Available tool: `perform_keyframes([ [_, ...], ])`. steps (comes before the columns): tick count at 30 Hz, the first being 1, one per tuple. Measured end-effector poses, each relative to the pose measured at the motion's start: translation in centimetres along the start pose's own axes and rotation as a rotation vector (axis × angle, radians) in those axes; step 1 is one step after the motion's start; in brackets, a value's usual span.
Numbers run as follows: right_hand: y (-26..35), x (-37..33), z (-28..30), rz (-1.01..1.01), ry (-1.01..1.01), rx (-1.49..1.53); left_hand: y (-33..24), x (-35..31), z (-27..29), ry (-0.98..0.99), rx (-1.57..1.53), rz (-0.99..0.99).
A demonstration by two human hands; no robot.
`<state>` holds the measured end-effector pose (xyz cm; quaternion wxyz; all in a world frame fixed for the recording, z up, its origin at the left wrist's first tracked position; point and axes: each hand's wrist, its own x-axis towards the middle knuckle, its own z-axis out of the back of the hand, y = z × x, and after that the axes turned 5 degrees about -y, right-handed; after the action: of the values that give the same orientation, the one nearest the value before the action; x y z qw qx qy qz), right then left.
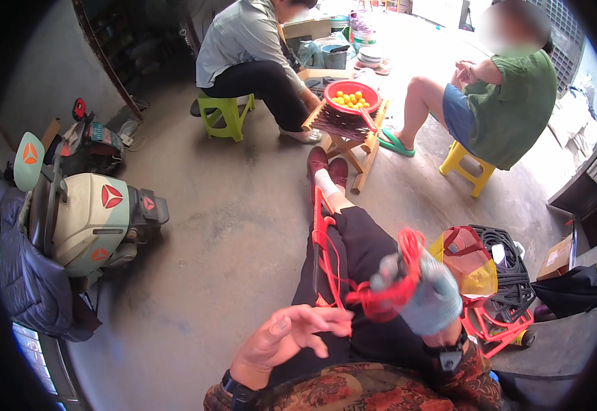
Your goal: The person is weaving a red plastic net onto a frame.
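Observation:
My right hand, in a light blue-grey work glove, grips a looped bundle of red cord; motion blurs both. Red strands run from the bundle to a long, narrow red frame lying along my legs. My bare left hand hovers over my lap by the frame's near end. Its thumb and fingers are apart, the fingers slightly curled. Whether the fingertips touch a red strand I cannot tell.
Ahead, a red colander of yellow-orange fruit sits on a wooden folding stool. Two people sit nearby on a green stool and a yellow stool. A scooter stands left; black frames and red frames lie right.

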<state>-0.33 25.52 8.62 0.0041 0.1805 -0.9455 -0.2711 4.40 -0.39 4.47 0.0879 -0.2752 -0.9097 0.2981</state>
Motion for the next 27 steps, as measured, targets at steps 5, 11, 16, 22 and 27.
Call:
perform_keyframes([
  [5,2.7,-3.3,-2.1,-0.312,0.428,0.014,0.5,1.3,-0.4,-0.086,-0.499,-0.16],
  [11,1.1,-2.7,-1.0,-0.117,-0.218,0.01,-0.2,-1.4,1.7,-0.055,-0.292,0.025],
  [16,3.2,-4.0,-3.6,-0.006,0.507,0.01,2.6,0.3,-1.1,0.058,-0.087,0.289],
  [22,6.3,-2.4,-3.3,-0.054,1.056,-0.075,-1.4,1.9,-0.7,-0.246,-0.576,-0.188],
  [27,-0.1,-2.0,-0.6,-0.01,-0.224,-1.108,-2.7,-4.3,1.1,-0.469,-0.532,-0.246],
])
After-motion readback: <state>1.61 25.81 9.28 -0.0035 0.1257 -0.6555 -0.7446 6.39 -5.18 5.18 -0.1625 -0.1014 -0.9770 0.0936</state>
